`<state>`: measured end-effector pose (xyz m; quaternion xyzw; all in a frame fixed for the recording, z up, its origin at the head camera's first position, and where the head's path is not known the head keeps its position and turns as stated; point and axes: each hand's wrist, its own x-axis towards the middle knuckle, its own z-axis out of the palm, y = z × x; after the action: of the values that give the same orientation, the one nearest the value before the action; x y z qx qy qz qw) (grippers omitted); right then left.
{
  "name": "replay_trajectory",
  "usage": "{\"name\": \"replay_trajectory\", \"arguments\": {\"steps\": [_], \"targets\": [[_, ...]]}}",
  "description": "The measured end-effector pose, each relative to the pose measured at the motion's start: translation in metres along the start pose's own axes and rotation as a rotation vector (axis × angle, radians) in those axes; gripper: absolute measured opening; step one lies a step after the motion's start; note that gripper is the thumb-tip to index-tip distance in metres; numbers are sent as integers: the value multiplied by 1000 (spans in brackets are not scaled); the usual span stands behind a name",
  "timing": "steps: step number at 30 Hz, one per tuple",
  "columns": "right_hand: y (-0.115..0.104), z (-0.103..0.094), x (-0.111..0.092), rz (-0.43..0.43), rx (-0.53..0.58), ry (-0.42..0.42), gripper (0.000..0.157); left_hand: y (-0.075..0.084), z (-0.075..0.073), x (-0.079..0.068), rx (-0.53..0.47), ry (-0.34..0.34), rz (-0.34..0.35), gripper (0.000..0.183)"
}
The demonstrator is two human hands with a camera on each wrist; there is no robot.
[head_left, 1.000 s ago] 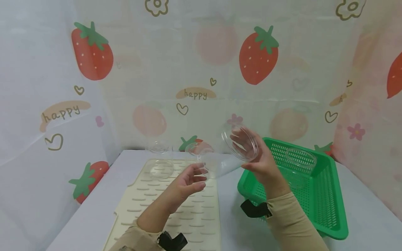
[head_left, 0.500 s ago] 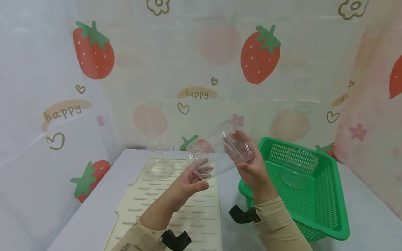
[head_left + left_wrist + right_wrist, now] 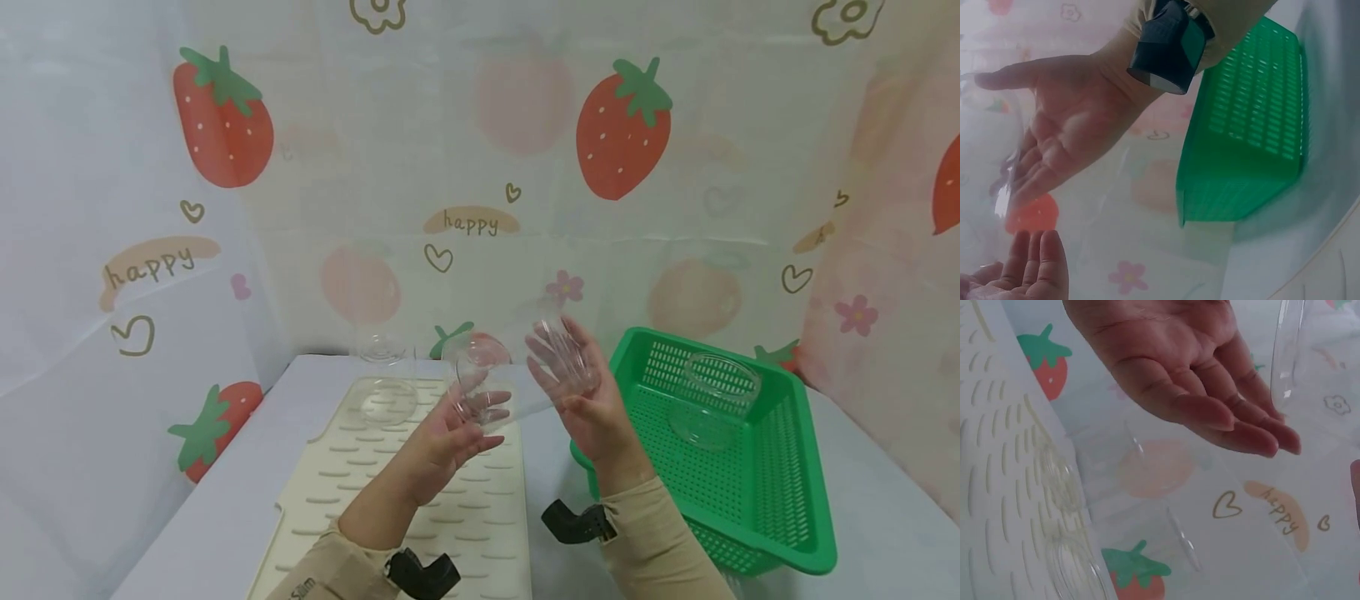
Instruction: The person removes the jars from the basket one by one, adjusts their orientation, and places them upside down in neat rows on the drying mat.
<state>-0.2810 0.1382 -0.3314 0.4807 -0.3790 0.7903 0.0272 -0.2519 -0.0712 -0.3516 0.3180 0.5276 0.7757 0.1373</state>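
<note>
A clear plastic cup [image 3: 517, 392] is held tilted in the air between both hands, its wide rim towards the right. My right hand [image 3: 596, 408] holds it by the rim end, thumb on the near side and fingers seen through the plastic. At the narrower end my left hand [image 3: 442, 450] supports it with fingers spread and loosely extended. Across the left wrist view, the right palm [image 3: 1072, 119] faces the cup, thumb stretched out. From the right wrist, the left hand's palm [image 3: 1172, 350] shows, a fingertip at the edge of the cup [image 3: 1285, 369].
A cream ridged mat [image 3: 420, 517] lies left on the white table. Two clear cups stand on it, mouths down; one cup [image 3: 386, 404] is at its back left. The green basket [image 3: 806, 467] at right holds another clear cup [image 3: 720, 379]. Strawberry-print cloth [image 3: 480, 125] closes the back.
The right hand has moved slightly left and down, turning the cup's rim more side-on. The left hand's fingers have spread and shifted onto the cup's narrower end.
</note>
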Motion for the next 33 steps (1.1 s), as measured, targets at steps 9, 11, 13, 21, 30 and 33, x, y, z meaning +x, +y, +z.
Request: {"name": "replay_trajectory", "arguments": {"steps": [9,11,13,21,30,33], "targets": [[3,-3,-4,51,-72,-4,89,3,3,2,-87,58,68,95],[3,-3,-5,80,-103,-1,90,3,3,2,-95,83,82,92],[4,-4,-5,104,-131,-4,91,3,3,1,-97,115,93,90],[6,-7,-9,174,-217,6,96,4,3,1,-94,221,118,92],[7,-10,-14,231,-248,8,89,6,4,2,-157,263,128,83],[7,-11,-14,237,-258,7,90,7,4,2,-176,276,126,73]]}}
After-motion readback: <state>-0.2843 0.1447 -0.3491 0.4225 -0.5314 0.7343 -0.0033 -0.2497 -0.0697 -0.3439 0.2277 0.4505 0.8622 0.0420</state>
